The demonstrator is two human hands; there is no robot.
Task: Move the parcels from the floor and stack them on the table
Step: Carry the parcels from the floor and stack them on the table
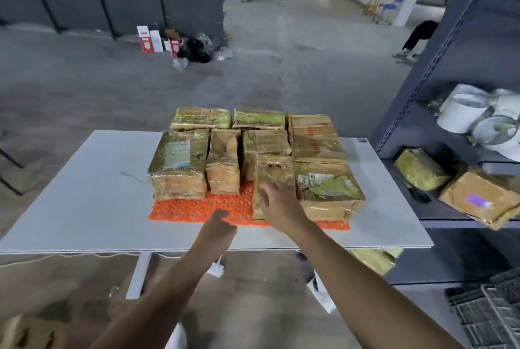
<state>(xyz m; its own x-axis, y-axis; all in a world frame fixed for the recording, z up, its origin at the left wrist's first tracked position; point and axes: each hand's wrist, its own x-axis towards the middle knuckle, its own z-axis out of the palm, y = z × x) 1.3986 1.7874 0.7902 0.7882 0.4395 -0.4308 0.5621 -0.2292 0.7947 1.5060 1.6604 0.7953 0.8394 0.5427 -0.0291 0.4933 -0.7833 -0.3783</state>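
Your right hand (277, 202) reached over the near edge of the flat white rectangular table (84, 194), fingers straight and spread, resting against the front face of a small tape-wrapped brown cardboard parcel with a torn top (271, 174); nothing was gripped. That parcel stood on the orange perforated plastic mat (191, 210), touching a wider taped parcel with a green label (329, 188) on its right. Your left hand (221, 226) hovered just beside, above the mat's front edge, fingers loosely curled and holding nothing. Behind these, the other taped brown parcels (180, 163) sat packed side by side in rows across the mat, in a single layer as far as you could see. Another yellowish wrapped parcel (371, 260) lay on the floor under the table's right side. To your right, the dark blue metal shelf rack (439, 67) carried two more wrapped parcels (422, 170) and some white tubs (461, 118).
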